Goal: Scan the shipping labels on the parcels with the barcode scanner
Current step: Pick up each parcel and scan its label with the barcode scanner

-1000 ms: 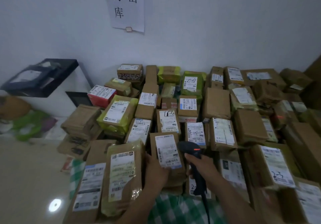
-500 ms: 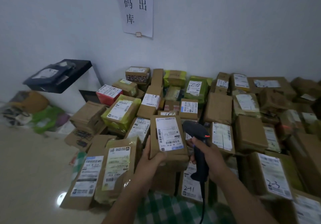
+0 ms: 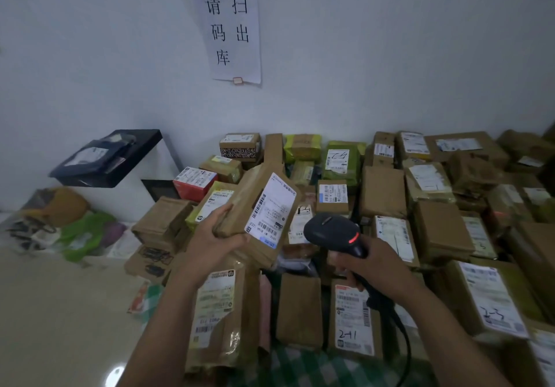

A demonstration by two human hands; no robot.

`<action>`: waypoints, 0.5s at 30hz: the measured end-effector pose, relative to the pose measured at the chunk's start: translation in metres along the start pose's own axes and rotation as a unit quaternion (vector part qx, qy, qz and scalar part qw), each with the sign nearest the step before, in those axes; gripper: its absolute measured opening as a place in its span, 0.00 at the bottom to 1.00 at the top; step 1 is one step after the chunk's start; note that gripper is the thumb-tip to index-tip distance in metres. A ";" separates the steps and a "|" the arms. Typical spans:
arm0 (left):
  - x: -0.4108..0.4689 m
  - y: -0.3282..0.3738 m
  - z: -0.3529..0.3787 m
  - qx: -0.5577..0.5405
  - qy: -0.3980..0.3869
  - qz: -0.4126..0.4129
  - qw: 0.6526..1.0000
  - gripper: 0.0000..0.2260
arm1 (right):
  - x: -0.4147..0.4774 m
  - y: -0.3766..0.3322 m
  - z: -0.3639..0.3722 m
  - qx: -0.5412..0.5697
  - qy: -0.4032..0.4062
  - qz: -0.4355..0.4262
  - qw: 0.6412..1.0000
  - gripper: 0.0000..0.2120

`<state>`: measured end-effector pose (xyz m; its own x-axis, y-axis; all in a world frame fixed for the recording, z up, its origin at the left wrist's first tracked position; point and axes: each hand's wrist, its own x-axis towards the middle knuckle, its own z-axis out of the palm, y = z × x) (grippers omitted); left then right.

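The left hand (image 3: pixel 210 242) grips a tilted brown cardboard parcel (image 3: pixel 237 206) above the pile. Its white barcode label (image 3: pixel 270 209) faces the black barcode scanner (image 3: pixel 333 233), which the right hand (image 3: pixel 375 269) clasps just beside it, a red light glowing. Below lies a box (image 3: pixel 351 320) handwritten "2-11". The paper wall sign (image 3: pixel 229 26) reads 请扫码出库.

Both forearms reach forward: left grip (image 3: pixel 212 241) up, fingers curled round a parcel (image 3: pixel 240 206); right grip (image 3: pixel 381 266) lower, wrapped round the scanner (image 3: pixel 329 229) handle.
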<state>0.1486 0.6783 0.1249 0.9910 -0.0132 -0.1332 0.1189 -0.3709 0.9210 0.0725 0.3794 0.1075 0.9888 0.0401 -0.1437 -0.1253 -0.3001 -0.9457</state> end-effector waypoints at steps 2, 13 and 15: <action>0.003 0.003 -0.005 0.016 -0.007 0.015 1.000 0.30 | -0.004 -0.003 -0.002 -0.019 0.003 0.002 1.000 0.05; 0.005 0.006 0.009 0.063 0.008 0.050 0.997 0.26 | -0.026 -0.006 -0.016 -0.044 0.035 0.000 0.998 0.05; 0.002 0.007 0.014 0.075 0.014 0.060 0.995 0.27 | -0.030 -0.006 -0.018 -0.040 0.036 0.005 0.999 0.07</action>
<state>0.1504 0.6629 0.1265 0.9991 -0.0400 -0.0127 -0.0091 -0.5021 0.8648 0.0451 0.3626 0.1229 0.9911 -0.0312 -0.1294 -0.1316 -0.3756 -0.9174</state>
